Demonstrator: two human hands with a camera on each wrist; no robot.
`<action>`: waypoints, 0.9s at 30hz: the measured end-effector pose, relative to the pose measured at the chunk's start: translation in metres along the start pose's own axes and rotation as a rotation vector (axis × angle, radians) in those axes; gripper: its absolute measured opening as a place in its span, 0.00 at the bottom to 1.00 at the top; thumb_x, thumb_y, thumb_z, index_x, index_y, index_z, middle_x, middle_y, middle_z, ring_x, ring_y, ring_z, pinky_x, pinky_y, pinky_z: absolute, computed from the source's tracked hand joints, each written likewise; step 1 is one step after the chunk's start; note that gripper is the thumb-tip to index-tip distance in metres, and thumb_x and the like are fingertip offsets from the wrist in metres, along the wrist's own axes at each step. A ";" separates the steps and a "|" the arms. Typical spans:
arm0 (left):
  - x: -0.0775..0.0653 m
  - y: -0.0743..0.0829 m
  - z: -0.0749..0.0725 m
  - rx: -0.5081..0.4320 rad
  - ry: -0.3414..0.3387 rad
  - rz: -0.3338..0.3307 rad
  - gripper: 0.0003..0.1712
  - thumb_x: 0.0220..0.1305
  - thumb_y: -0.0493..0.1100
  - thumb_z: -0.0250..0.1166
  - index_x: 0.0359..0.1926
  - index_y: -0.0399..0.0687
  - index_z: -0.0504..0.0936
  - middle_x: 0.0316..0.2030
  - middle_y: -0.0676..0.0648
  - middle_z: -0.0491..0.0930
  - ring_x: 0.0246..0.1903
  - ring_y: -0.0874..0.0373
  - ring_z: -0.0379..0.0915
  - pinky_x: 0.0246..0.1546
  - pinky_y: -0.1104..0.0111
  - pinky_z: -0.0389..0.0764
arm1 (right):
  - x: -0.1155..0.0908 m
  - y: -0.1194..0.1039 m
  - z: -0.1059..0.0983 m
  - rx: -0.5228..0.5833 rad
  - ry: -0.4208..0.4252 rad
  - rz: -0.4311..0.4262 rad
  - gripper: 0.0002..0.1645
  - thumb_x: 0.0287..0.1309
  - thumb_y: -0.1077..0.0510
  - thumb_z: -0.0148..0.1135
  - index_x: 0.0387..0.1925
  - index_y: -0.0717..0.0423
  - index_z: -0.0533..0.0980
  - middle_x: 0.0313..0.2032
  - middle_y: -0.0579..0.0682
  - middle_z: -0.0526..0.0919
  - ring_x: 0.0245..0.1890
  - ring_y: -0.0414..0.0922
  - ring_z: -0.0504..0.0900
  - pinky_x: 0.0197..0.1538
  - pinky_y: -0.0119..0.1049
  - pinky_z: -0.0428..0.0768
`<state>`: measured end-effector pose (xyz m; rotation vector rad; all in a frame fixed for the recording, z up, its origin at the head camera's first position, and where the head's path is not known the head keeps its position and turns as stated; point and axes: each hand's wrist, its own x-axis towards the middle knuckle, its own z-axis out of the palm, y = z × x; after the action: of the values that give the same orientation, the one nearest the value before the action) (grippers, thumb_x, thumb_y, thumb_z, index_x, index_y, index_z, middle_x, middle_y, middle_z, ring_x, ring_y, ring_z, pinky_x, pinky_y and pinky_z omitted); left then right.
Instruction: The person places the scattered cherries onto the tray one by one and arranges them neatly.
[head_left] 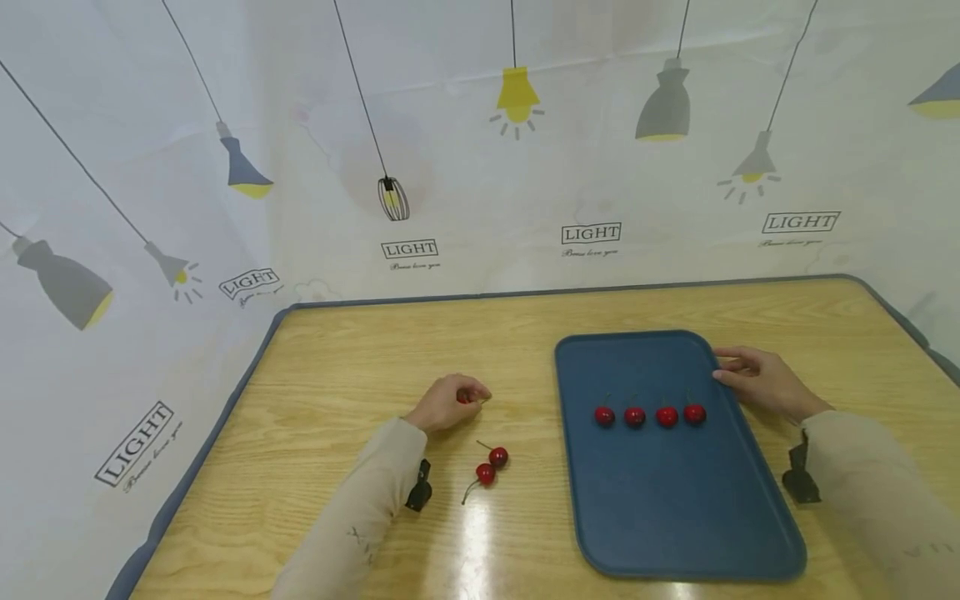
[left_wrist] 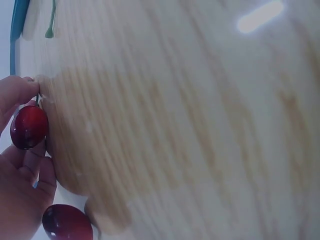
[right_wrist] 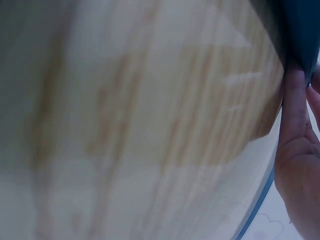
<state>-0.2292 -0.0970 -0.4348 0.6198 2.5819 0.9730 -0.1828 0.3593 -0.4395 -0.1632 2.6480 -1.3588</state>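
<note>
In the head view my left hand (head_left: 450,402) is just above the table, left of the tray. Its thumb and fingers pinch a red cherry (left_wrist: 29,127) by its stem, as the left wrist view shows. Two more cherries lie close together nearer me, an upper one (head_left: 498,456) and a lower one (head_left: 486,474), stems on. My right hand (head_left: 768,383) holds the right rim of the blue tray (head_left: 675,508), thumb at the top of the edge and fingers outside it. Across the tray runs a row of several cherries (head_left: 634,417), stems pointing away.
The wooden table (head_left: 360,358) has a dark blue border (head_left: 480,295) along its far and side edges. Behind it rises a pale wall covering (head_left: 465,167) printed with hanging lamps. Light glares off the table near the front.
</note>
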 end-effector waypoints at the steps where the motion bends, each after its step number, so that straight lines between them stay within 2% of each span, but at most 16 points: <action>1: 0.000 0.000 0.000 0.002 -0.002 0.005 0.09 0.55 0.32 0.60 0.39 0.43 0.81 0.30 0.51 0.75 0.31 0.61 0.68 0.33 0.70 0.70 | 0.000 0.000 0.000 0.001 0.000 0.000 0.33 0.61 0.54 0.51 0.60 0.72 0.56 0.48 0.72 0.68 0.35 0.27 0.72 0.36 0.33 0.77; 10: 0.000 0.000 0.000 0.003 0.016 0.036 0.08 0.54 0.30 0.58 0.33 0.42 0.81 0.28 0.49 0.75 0.28 0.61 0.67 0.31 0.70 0.69 | 0.001 0.000 0.001 0.007 -0.001 0.000 0.34 0.61 0.54 0.51 0.60 0.72 0.56 0.48 0.73 0.68 0.35 0.27 0.73 0.36 0.34 0.77; 15: 0.000 -0.001 0.001 0.002 0.026 0.036 0.08 0.51 0.29 0.58 0.30 0.42 0.81 0.25 0.51 0.74 0.26 0.62 0.66 0.29 0.72 0.68 | 0.000 0.000 0.001 0.018 -0.003 -0.001 0.33 0.61 0.55 0.51 0.60 0.72 0.55 0.48 0.73 0.67 0.35 0.27 0.73 0.36 0.34 0.78; 19: 0.000 -0.001 -0.001 -0.016 0.022 0.027 0.05 0.53 0.32 0.59 0.30 0.43 0.80 0.24 0.52 0.73 0.25 0.62 0.66 0.28 0.71 0.68 | 0.000 0.000 0.002 0.021 -0.001 -0.004 0.33 0.61 0.55 0.51 0.60 0.72 0.55 0.48 0.73 0.67 0.34 0.27 0.73 0.36 0.35 0.78; 27: -0.006 0.001 -0.007 -0.076 0.050 0.015 0.03 0.56 0.36 0.61 0.32 0.42 0.81 0.30 0.51 0.78 0.31 0.61 0.70 0.37 0.67 0.71 | 0.000 0.000 0.002 0.003 0.007 -0.001 0.34 0.61 0.53 0.51 0.60 0.71 0.56 0.48 0.72 0.68 0.34 0.27 0.72 0.36 0.34 0.78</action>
<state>-0.2269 -0.1033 -0.4284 0.6028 2.5729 1.0992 -0.1821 0.3579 -0.4405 -0.1603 2.6519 -1.3660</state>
